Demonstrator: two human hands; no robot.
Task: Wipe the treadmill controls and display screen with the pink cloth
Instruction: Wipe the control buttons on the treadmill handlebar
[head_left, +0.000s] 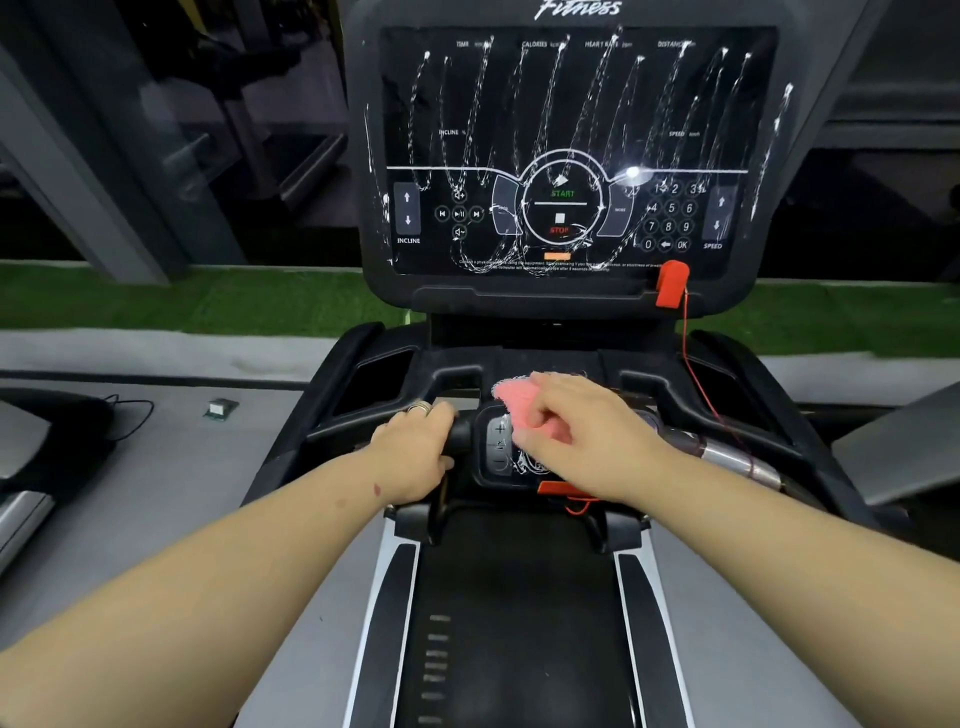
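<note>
The right hand (582, 431) presses the soft pink cloth (519, 402) on the small black button panel (498, 447) to rub it clean. The left hand (415, 452) grips the black handlebar (460, 431) to stay steady.

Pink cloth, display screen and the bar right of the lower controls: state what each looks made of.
Pink cloth: soft woven or microfibre fabric, matte; it bunches under the right hand. Display screen: glossy glass or hard plastic; it mirrors a light spot and shows white streaks. Bar: probably polished metal, silver with bright highlights.
</note>
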